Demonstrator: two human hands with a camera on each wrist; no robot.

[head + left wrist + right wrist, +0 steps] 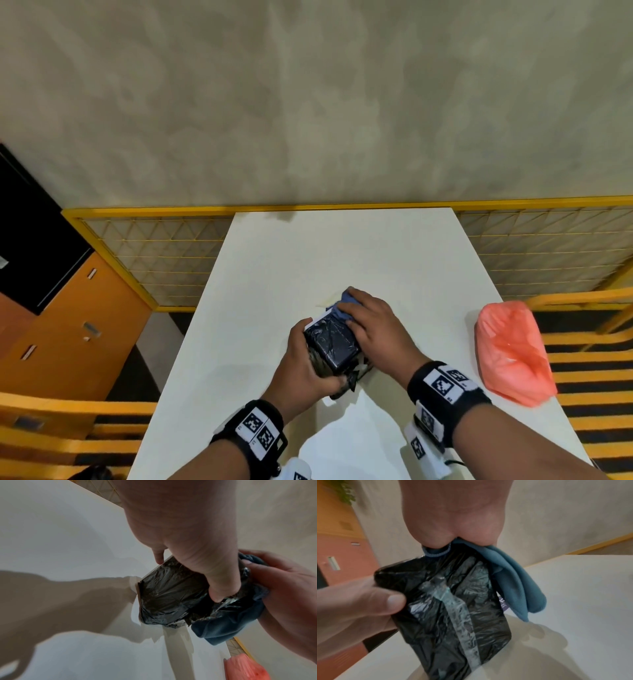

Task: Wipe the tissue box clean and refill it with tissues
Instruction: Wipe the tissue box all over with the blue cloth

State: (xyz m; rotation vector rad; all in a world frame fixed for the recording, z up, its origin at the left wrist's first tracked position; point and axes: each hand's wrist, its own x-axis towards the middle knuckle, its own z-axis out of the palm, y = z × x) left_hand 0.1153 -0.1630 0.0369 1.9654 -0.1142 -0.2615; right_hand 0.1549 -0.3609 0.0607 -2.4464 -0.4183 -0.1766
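Note:
A tissue box (334,342) wrapped in crinkled black plastic with a clear tape strip is tilted above the middle of the white table (342,246). My left hand (301,359) grips its near left end, thumb on the near face and fingers round the far side. My right hand (373,329) holds a blue cloth (337,305) bunched against the box's far right end. The left wrist view shows the box (168,597), the cloth (223,627) and the right hand (283,588). From the right wrist, the cloth (513,581) hangs beside the box (453,608).
A salmon-pink plastic bag (510,349) lies near the table's right edge. A yellow mesh fence (164,253) runs behind the table. An orange cabinet (75,325) stands at the left. Orange slatted seats (589,377) flank both sides.

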